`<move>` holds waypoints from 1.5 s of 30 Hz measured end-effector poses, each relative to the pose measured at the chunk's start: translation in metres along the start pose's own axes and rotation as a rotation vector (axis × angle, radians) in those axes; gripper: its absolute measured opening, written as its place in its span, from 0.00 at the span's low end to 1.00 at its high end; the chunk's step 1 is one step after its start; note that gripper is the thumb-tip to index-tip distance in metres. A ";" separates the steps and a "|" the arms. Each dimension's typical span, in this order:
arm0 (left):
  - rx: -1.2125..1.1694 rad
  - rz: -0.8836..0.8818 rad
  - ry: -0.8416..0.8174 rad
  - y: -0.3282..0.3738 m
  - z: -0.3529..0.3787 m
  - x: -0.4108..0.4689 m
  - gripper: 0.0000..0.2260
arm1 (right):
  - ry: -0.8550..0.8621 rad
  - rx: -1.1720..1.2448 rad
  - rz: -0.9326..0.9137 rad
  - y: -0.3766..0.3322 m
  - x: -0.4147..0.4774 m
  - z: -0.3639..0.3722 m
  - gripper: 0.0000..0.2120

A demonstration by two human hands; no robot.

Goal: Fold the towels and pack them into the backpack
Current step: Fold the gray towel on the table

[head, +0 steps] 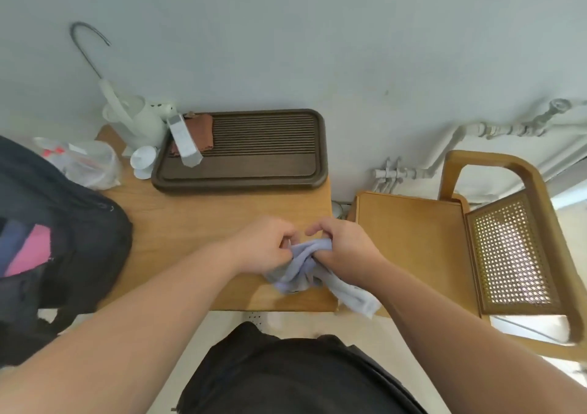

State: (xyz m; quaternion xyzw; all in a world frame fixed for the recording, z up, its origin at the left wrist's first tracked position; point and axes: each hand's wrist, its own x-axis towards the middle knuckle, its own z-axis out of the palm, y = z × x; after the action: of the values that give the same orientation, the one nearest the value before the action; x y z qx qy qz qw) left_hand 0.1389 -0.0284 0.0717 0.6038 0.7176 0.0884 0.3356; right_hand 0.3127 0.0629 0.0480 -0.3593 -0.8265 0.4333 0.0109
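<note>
The wooden tabletop (197, 223) runs under both hands and away from them toward a dark slatted tea tray (254, 159) well beyond the fingers. Far out to the left of the left hand (263, 245) sits the black backpack (79, 239), its mouth open, with a pink towel (31, 251) and a dark blue one beside it showing inside. To the right of the right hand (343, 248) stands a cane-backed wooden chair (444, 248).

Between the two hands lies the lavender towel (301, 270), bunched and twisted, one tail trailing below the right wrist past the tabletop's near edge. Both hands are closed on it: the left pinches the upper fold, the right is fisted around the middle. It looks light, limp and soft, so it will sag wherever unsupported. Better to find two corners of one edge and shake it flat before folding.
</note>
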 end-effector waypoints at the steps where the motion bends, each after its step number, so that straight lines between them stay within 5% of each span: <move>1: -0.016 -0.017 0.026 -0.001 0.003 -0.006 0.03 | 0.012 -0.038 -0.007 0.001 -0.003 -0.001 0.13; 5: -0.154 -0.021 0.153 0.005 0.012 -0.030 0.05 | 0.016 -0.008 -0.097 -0.011 -0.015 0.000 0.11; 10: -0.558 -0.076 0.071 0.015 0.007 -0.046 0.06 | -0.027 0.170 -0.238 -0.033 -0.024 -0.003 0.13; 15: -0.369 -0.094 0.053 0.013 0.001 -0.054 0.10 | -0.174 0.417 -0.185 -0.037 -0.029 -0.005 0.07; 24: -0.439 0.022 0.196 -0.014 -0.021 -0.083 0.05 | -0.013 0.047 -0.240 -0.052 -0.018 0.026 0.03; 31: -0.315 -0.009 0.115 -0.062 -0.042 -0.111 0.08 | 0.070 0.167 -0.217 -0.081 -0.016 0.050 0.08; 36: -0.389 0.015 0.298 -0.079 -0.049 -0.123 0.10 | 0.037 0.133 -0.231 -0.112 -0.020 0.065 0.08; 40: -0.552 -0.019 0.437 -0.087 -0.057 -0.130 0.13 | -0.117 -0.108 -0.162 -0.111 -0.019 0.078 0.14; 45: -0.670 -0.057 0.497 -0.102 -0.062 -0.135 0.13 | -0.071 -0.235 0.066 -0.084 -0.016 0.094 0.06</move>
State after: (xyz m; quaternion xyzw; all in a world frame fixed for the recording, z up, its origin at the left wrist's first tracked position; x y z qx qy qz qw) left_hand 0.0260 -0.1625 0.1156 0.4013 0.7249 0.4505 0.3324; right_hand 0.2446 -0.0444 0.0544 -0.3697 -0.8591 0.3459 -0.0749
